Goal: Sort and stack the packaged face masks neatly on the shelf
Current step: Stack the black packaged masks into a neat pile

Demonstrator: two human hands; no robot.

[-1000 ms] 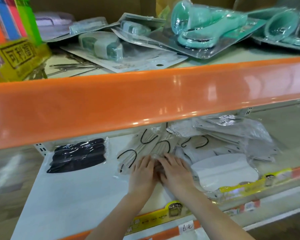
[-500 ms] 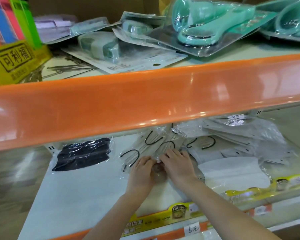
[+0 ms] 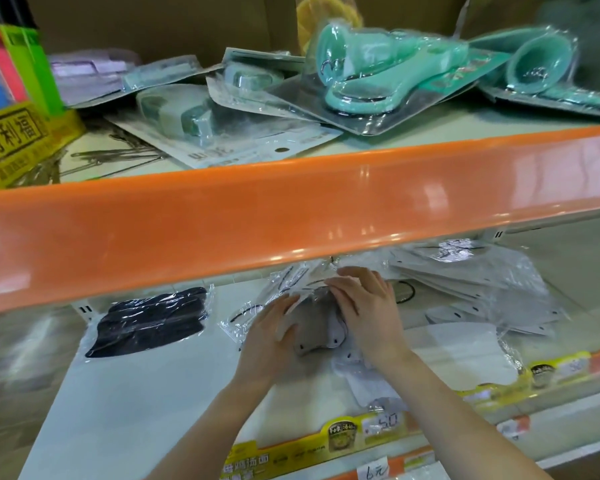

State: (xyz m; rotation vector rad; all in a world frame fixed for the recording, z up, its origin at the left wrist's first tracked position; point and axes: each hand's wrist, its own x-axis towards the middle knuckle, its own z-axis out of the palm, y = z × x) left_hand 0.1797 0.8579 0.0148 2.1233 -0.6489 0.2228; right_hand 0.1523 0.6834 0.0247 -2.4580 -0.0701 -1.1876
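Both my hands are under the orange upper shelf, on a small bunch of clear-wrapped white face masks [image 3: 317, 329] with black ear loops. My left hand [image 3: 270, 336] holds the bunch's left edge, thumb curled over it. My right hand [image 3: 364, 310] lies on top, fingers spread and bent over the packs, lifting their far end off the white shelf [image 3: 125, 403]. A pack of black masks [image 3: 149, 320] lies flat to the left. A loose heap of white mask packs [image 3: 464, 292] spreads to the right, with one large white pack [image 3: 464, 355] in front.
The orange front rail of the upper shelf [image 3: 291, 216] hangs low over my hands. Above it lie teal blister-packed items [image 3: 378, 81] and a yellow box [image 3: 14, 143]. Yellow price labels [image 3: 360, 434] line the lower shelf's front edge.
The hands have moved deeper under the rail and gathered the packs; the bunch's far end is now raised off the shelf, and the camera has shifted left and closer.
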